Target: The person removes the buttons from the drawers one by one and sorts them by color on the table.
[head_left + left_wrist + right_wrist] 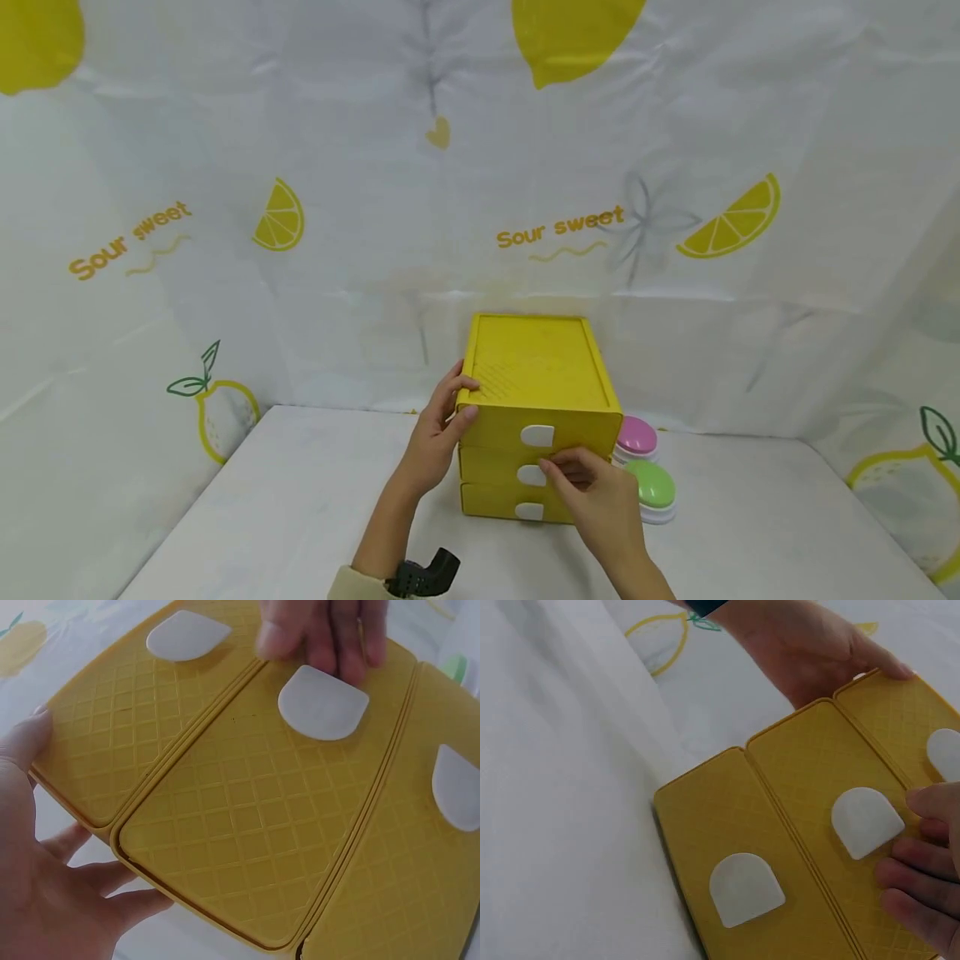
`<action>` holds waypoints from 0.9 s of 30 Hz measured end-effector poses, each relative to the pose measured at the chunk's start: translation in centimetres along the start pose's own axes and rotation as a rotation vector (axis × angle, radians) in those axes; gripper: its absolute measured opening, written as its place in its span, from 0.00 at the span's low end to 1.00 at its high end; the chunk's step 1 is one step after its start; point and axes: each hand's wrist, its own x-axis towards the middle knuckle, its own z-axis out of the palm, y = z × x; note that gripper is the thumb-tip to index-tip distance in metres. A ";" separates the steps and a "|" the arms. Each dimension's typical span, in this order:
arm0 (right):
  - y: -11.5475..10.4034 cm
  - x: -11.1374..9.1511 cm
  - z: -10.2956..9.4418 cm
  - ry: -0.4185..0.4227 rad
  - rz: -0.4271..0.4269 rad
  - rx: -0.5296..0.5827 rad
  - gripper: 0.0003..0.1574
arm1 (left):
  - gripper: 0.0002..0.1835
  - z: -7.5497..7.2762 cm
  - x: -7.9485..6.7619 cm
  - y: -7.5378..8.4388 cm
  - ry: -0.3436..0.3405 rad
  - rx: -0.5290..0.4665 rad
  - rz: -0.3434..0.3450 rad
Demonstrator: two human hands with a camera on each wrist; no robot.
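White bench [292, 492]: my left hand [433, 437] grips a likely light, yellow plastic drawer cabinet [540, 363]; my right hand [606, 502], pinch unclear, meets the best handhold, a rounded white tab [529, 475].

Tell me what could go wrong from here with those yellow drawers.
The right hand is at the edge of the small middle white tab and might slip off if it pulls.

The left hand holds the yellow drawer unit near its top left corner, so a hard tug lower down could twist or drag the unit.

The green-topped button shows close to the right hand and may get knocked.
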 end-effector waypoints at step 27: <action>-1.8 -5.3 -0.5 0.023 0.052 -0.175 0.15 | 0.18 -0.2 0.2 -0.1 -0.029 -0.024 -0.007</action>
